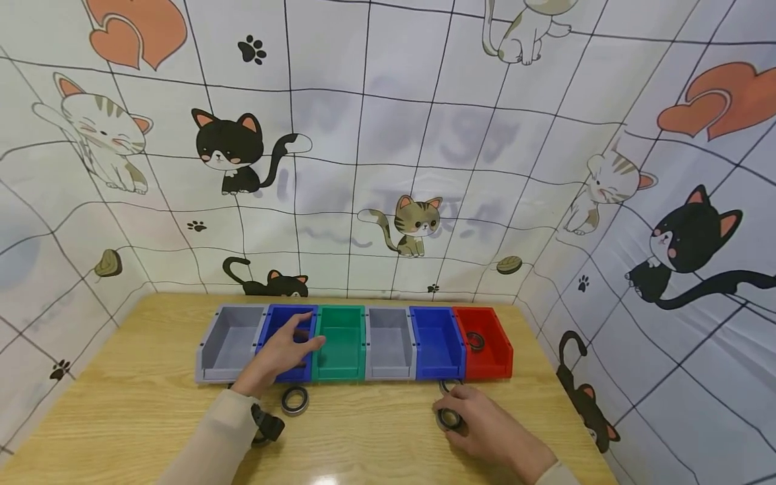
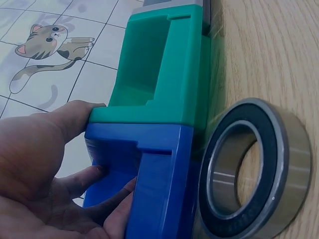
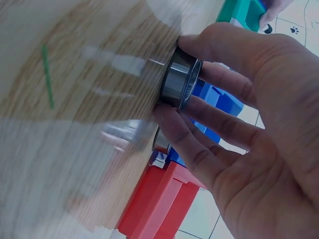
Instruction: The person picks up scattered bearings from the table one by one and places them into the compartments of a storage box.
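Note:
My left hand (image 1: 281, 351) reaches into the blue bin (image 2: 164, 199), second from the left, with fingers spread. Its thumb lies by the rim of the green bin (image 1: 341, 343), and I see nothing held, though some fingertips are hidden inside. With thumb and fingers, my right hand (image 1: 485, 428) grips a ball bearing (image 3: 178, 77) at the tabletop. Just behind that hand, another bearing (image 1: 447, 385) is partly covered. One more bearing (image 1: 295, 401) lies flat before the blue bin, and a further one (image 1: 475, 341) is inside the red bin (image 1: 498, 343).
A grey bin (image 1: 233, 340) stands at the row's left end. Another grey bin (image 1: 390, 340) and a second blue bin (image 1: 436, 343) sit between the green and red ones. Under the left wrist, a bearing (image 1: 261, 442) is mostly hidden. Cat-print cloth surrounds the wooden table (image 1: 364, 431).

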Tool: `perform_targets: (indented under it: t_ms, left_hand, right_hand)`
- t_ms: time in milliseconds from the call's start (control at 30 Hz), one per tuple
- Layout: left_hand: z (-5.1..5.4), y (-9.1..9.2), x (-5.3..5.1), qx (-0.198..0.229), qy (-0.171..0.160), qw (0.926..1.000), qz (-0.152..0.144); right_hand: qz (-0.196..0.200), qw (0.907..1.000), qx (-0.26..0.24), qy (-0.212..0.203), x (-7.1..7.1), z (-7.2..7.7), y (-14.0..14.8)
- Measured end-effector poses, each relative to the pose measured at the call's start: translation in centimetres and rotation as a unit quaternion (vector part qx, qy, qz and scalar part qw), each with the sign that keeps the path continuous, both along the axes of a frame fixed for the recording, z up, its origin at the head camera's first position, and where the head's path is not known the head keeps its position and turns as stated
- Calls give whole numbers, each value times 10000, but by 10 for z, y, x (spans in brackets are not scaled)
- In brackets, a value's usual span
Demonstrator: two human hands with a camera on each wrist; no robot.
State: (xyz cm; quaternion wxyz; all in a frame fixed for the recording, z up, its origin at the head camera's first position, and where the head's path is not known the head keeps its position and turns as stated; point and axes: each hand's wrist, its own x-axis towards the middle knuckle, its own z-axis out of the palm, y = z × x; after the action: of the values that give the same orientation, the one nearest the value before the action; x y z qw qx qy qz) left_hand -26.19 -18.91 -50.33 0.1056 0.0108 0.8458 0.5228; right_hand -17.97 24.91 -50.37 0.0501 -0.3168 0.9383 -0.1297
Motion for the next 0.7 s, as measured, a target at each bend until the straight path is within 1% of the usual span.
perform_targets:
  t_ms: [233, 467, 700]
  left_hand:
    - [0, 1, 2, -84, -22, 10000, 39]
    - [2, 0, 0, -104, -8, 9999, 33]
    - [-1, 1, 1, -85, 18, 10000, 43]
  right_hand:
    - [63, 9999, 66, -43, -2, 2, 1]
    - [144, 9999, 77, 5, -2, 4, 0]
    - [123, 9998, 155, -73, -5, 10, -1]
